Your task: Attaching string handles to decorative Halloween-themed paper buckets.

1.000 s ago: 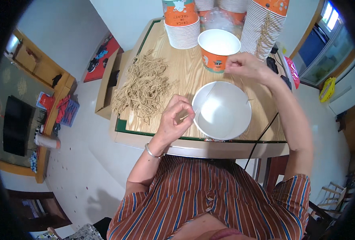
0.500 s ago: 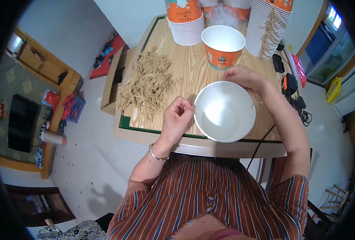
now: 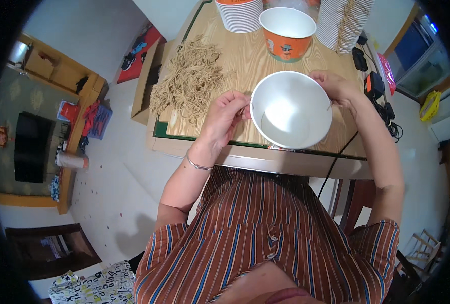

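A white-lined paper bucket faces up between my hands, tilted at the table's front edge. At its left rim, my left hand is closed in a pinch; whatever is between the fingertips is too small to make out. My right hand curls against the bucket's far right side, its fingers partly hidden by the rim. A short strand of cord pokes out at the right inner wall. To the left lies a loose heap of tan twine.
Beyond stands an orange paper bucket with a white inside. Stacked buckets rise at the back, and a taller stack has twine hanging down it. Black cables and adapters line the right edge. A cardboard box sits left of the table.
The view has shifted, so the table sits higher in the picture. My left hand has turned and its fingers now reach the bucket's left rim. My right hand has moved along the right rim toward me.
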A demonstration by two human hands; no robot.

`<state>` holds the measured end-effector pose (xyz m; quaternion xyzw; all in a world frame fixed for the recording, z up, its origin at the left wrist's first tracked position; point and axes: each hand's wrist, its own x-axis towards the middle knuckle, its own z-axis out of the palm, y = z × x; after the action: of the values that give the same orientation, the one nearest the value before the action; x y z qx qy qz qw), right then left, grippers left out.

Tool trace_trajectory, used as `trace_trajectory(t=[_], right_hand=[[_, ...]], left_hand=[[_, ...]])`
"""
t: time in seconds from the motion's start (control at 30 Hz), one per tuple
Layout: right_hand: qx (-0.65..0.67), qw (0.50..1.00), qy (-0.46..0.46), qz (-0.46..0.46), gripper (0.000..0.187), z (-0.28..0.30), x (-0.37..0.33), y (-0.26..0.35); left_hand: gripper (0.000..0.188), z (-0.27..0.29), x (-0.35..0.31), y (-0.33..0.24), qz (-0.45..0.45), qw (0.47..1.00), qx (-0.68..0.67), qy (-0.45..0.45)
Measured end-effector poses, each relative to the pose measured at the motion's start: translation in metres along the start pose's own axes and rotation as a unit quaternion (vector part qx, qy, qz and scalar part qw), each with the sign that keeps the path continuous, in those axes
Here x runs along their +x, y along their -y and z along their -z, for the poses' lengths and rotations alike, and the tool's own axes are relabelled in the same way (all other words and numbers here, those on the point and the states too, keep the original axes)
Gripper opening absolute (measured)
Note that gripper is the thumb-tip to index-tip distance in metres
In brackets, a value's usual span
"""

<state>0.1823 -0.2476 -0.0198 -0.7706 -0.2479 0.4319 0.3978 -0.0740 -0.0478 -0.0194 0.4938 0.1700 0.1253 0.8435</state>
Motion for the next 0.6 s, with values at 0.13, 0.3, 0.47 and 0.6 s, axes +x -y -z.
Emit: trace_trajectory(t=[0.13, 0.3, 0.47, 0.6], right_hand=[[0.057, 0.997, -0.010, 0.043, 0.020, -0.004, -0.061, 0.036], [-0.021, 1.000, -0.023, 0.004, 0.019, -0.018, -0.096, 0.037], [0.000, 1.000, -0.024, 0.010, 0.022, -0.023, -0.100, 0.031], [-0.001, 0.999, -0.031, 0.017, 0.029, -0.024, -0.101, 0.028]], left_hand=[[0.006, 0.010, 0.002, -0.002, 0.002, 1.000, 0.025, 0.007], [0.006, -0.001, -0.001, 0.001, -0.018, 0.999, 0.041, -0.011], [0.007, -0.006, -0.011, 0.003, -0.033, 0.996, 0.087, -0.013], [0.013, -0.011, -0.018, 0.001, -0.051, 0.986, 0.158, -0.007]])
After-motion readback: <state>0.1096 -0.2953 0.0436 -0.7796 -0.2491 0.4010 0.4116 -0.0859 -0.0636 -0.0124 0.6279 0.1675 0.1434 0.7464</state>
